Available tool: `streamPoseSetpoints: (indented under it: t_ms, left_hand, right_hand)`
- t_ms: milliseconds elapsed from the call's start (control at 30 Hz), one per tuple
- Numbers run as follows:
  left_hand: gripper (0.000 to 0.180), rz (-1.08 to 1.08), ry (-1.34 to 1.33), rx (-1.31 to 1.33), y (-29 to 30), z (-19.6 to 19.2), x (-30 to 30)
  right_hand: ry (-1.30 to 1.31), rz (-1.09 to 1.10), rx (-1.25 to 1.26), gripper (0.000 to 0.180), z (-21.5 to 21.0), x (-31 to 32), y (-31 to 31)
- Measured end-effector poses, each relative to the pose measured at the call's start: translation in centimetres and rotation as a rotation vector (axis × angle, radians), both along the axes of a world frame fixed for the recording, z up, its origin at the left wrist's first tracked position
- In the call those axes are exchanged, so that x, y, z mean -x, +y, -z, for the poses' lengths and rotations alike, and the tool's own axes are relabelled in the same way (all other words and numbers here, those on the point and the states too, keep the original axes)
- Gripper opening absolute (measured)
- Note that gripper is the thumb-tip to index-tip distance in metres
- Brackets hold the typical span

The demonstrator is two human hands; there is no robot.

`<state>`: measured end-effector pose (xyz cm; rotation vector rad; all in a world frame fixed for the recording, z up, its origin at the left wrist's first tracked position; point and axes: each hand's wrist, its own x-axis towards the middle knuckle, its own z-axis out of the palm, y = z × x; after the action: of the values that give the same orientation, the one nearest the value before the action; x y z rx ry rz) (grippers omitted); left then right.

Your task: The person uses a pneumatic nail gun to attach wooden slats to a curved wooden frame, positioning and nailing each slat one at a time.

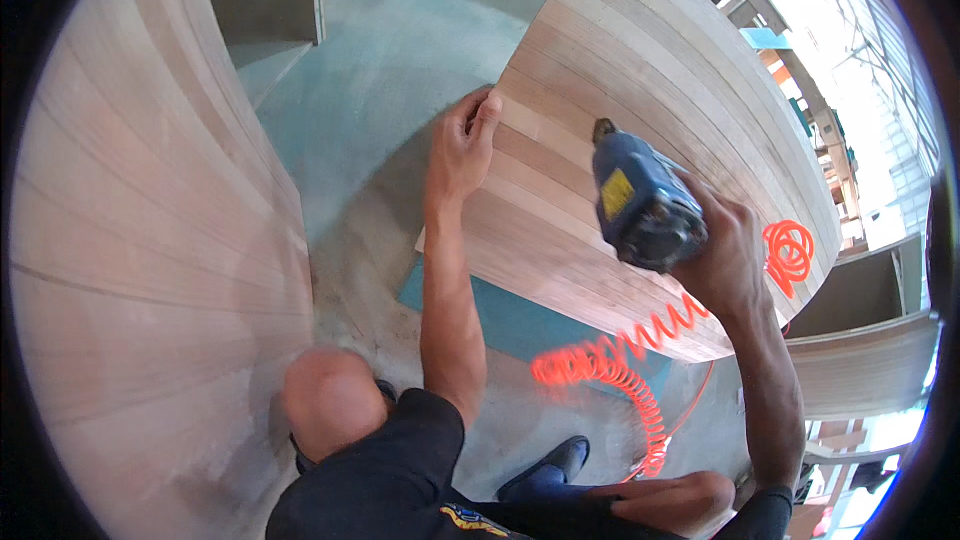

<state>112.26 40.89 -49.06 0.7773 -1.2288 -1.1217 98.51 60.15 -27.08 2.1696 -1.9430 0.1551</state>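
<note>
Two bare hands work at a large panel of pale wooden strips (640,70) that lies flat and fills the upper right of the view. At the panel's near left corner the left hand (462,145) grips the edge — fingers curled together over the top, thumb alongside them. Over the panel's near edge, to the right of that hand, the right hand (722,255) is wrapped around the handle of a blue air tool (640,202), its nose resting on or just above the wood; the fingers are hidden behind the body, so their exact set cannot be told. A yellow rectangular label sits on the tool's side. An orange coiled hose (610,360) trails from below the tool, past the panel's edge, down toward the grey floor (390,50).
</note>
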Motion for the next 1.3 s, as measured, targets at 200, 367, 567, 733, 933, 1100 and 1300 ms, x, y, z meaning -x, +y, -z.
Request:
streamPoseSetpoints:
  t_ms: [200, 367, 567, 733, 933, 1100, 1300]
  left_hand:
    - [0.047, 0.010, 0.129, -0.030, 0.8, -0.3, 0.8]
    - [0.041, 0.047, 0.258, -0.083, 0.9, -0.3, 0.8]
    - [0.037, -0.053, 0.355, -0.122, 1.3, -0.3, 1.7]
    - [0.035, -0.028, 0.361, -0.119, 0.8, 0.1, 1.4]
    - [0.034, 0.057, 0.345, -0.142, 0.7, -0.6, 0.4]
    - [0.032, 0.027, 0.259, -0.141, 0.8, -1.2, 0.2]
    - [0.028, -0.018, 0.301, -0.107, 0.9, -1.0, 1.0]
  right_hand:
    - [-0.108, -0.056, 0.003, 0.051, 2.7, -2.2, -1.1]
    - [-0.033, 0.010, -0.058, 0.053, 4.6, -3.2, -1.7]
    - [0.010, 0.071, -0.083, 0.053, 5.0, -3.4, -2.1]
    - [-0.001, 0.063, -0.086, 0.052, 4.7, -4.1, -2.3]
    - [-0.045, 0.067, -0.089, 0.047, 5.1, -4.3, -2.3]
    - [-0.017, 0.112, -0.108, 0.045, 4.9, -4.6, -2.5]
    - [-0.031, 0.094, -0.036, 0.047, 5.2, -4.7, -2.1]
